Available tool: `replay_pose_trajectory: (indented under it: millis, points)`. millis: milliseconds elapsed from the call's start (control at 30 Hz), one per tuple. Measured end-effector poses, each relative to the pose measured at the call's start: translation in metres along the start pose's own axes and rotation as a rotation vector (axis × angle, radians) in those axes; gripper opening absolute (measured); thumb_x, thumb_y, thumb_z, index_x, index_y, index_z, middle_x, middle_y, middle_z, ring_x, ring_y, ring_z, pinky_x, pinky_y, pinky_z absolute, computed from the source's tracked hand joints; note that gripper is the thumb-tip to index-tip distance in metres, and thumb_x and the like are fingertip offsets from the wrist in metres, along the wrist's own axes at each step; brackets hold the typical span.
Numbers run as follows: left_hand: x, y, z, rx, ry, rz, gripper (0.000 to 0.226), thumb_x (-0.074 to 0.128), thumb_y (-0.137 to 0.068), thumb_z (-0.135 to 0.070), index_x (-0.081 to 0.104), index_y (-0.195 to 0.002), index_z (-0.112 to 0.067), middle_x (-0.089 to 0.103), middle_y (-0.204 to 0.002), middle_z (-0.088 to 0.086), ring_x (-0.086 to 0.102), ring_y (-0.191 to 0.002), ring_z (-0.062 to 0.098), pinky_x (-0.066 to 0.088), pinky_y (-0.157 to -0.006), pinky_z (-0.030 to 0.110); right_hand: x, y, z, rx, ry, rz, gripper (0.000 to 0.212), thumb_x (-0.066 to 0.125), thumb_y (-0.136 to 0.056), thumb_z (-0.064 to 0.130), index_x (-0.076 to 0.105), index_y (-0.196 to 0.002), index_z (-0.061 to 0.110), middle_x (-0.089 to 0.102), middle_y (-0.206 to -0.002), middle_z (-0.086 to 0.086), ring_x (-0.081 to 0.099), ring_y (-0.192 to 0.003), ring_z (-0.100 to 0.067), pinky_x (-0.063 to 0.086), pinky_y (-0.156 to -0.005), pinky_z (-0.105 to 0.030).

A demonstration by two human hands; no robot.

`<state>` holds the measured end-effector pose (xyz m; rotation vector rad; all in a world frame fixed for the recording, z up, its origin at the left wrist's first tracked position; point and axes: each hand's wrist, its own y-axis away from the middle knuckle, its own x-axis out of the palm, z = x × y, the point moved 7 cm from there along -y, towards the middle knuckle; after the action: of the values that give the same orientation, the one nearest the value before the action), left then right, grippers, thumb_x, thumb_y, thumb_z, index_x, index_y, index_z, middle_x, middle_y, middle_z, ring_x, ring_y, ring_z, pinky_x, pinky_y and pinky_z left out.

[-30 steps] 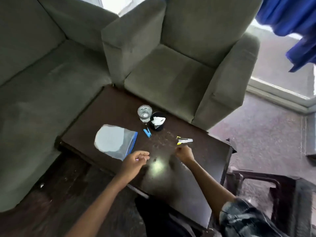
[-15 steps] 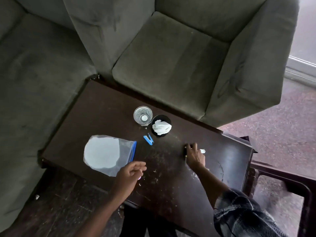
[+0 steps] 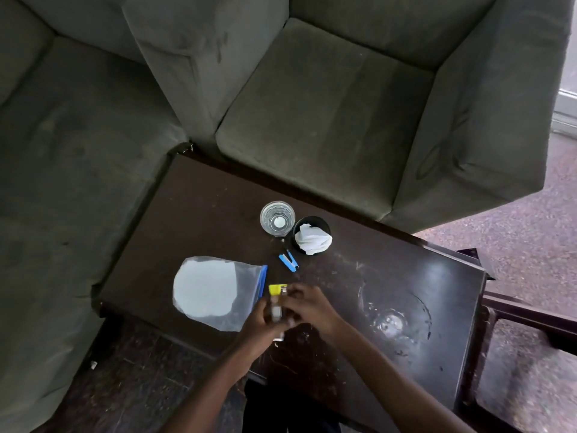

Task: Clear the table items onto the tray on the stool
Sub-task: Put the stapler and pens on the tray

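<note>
Gripping one small yellow item (image 3: 276, 290) between them, your two hands meet low over the counter (image 3: 199, 214), close to its near edge. Your left hand (image 3: 260, 323) comes up from below with its fingers (image 3: 264, 309) curled round the item's pale lower body. Your right hand (image 3: 309, 307) reaches in from the right, and its fingers close in a pinch on the upper part, just beside the yellow end. That yellow end points away from you and pokes out above both hands. Motion blur hides the rest of the item, so you cannot tell what it is, nor whether its lower end touches the counter.

Just left of your hands lies a clear bag (image 3: 215, 289) with a blue zip strip, flat on the counter, a pale round disc inside it. Your left hand overlaps the bag's near right corner. Beyond the hands a blue clip (image 3: 288, 261) lies splayed open, apart from everything else. Further back a glass (image 3: 277, 217) stands upright, and just beside it on the right sits a black cup (image 3: 324, 225) with a crumpled white tissue (image 3: 312, 239) stuffed in it. A wet ring (image 3: 395, 320) shines on the counter to your right.

A grey sofa (image 3: 78, 135) runs along the left and a matching armchair (image 3: 327, 104) stands behind the counter. A dark wooden frame (image 3: 530, 317) shows at the right edge, over the speckled floor (image 3: 515, 251).
</note>
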<state>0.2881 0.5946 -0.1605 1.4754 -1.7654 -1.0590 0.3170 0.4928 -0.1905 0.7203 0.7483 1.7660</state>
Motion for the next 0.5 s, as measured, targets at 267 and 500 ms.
replay_pose_trajectory:
  millis: [267,500]
  points:
    - [-0.055,-0.007,0.023,-0.164,0.313,-0.262,0.013,0.05,-0.095,-0.023,0.045,-0.086,-0.016,0.049,-0.061,0.005,0.034,-0.029,0.007,0.035,-0.043,0.015,-0.006,-0.06,0.017,-0.019,0.469,-0.189,0.022,0.056,-0.083,0.017,0.064,-0.103,0.013,0.061,-0.097,-0.009,0.065,-0.077,-0.018,0.052,-0.084,-0.04]
    - [-0.067,0.004,0.045,-0.184,0.417,-0.23,0.012,0.054,-0.092,-0.027,0.052,-0.083,-0.019,0.04,-0.048,0.0,0.027,-0.027,0.007,0.027,-0.036,0.013,-0.001,-0.109,-0.026,-0.029,1.29,-0.294,0.067,0.045,-0.091,0.012,0.013,-0.146,0.034,0.019,-0.149,-0.013,0.039,-0.121,-0.035,0.047,-0.087,-0.044]
